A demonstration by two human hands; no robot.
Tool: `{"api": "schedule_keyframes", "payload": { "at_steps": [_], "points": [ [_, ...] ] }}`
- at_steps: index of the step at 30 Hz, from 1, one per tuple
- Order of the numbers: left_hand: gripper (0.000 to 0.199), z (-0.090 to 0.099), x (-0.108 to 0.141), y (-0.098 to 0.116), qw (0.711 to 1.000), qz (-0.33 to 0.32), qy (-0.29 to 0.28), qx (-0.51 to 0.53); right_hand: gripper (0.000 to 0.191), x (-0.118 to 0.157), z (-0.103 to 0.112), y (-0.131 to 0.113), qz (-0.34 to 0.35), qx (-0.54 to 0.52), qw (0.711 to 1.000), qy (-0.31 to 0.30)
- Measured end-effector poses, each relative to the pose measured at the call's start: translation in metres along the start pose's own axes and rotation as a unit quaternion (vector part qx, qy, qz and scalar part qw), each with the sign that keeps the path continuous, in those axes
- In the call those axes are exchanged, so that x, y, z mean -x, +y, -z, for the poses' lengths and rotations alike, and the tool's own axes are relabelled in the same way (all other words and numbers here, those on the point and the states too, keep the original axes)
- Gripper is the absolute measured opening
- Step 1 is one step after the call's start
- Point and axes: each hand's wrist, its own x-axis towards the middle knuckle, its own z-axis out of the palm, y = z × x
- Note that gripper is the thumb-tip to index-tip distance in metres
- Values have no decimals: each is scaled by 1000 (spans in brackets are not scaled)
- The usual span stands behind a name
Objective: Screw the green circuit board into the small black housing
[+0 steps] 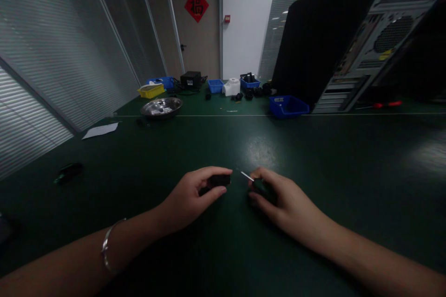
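Observation:
Between the thumb and fingers of my left hand [198, 195] is a small black block-shaped part [220, 180]; its exact kind is too dark to make out. My right hand [282, 199] is wrapped round the dark handle of a screwdriver [261, 187]. The thin bright shaft points up and left toward the black part, with a small gap between its tip and my left fingertips. Both hands are low over the dark green tabletop [195, 144], near its middle.
Farther back are a metal bowl [161, 107] holding small pieces, a yellow bin [151, 91], a blue bin [288, 106] and a white housing [232, 87]. A large computer case [324, 32] stands at right. Paper [100, 131] and a dark object [68, 172] lie left.

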Motion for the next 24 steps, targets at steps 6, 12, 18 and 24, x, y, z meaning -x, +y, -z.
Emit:
{"api": "schedule_keyframes", "payload": {
  "at_steps": [6,12,18,24],
  "points": [
    [37,0,-5,1,992,51,15,119,23,10,3,-10,-30,87,993,-70],
    [37,1,-6,1,989,55,18,138,24,12,3,-11,-26,157,982,-98],
    [39,-1,-6,6,987,79,23,139,16,8,-1,-4,-7,178,979,-102],
    [37,-5,-5,7,983,80,3,163,19,6,0,-7,63,92,994,-14]
  ]
}}
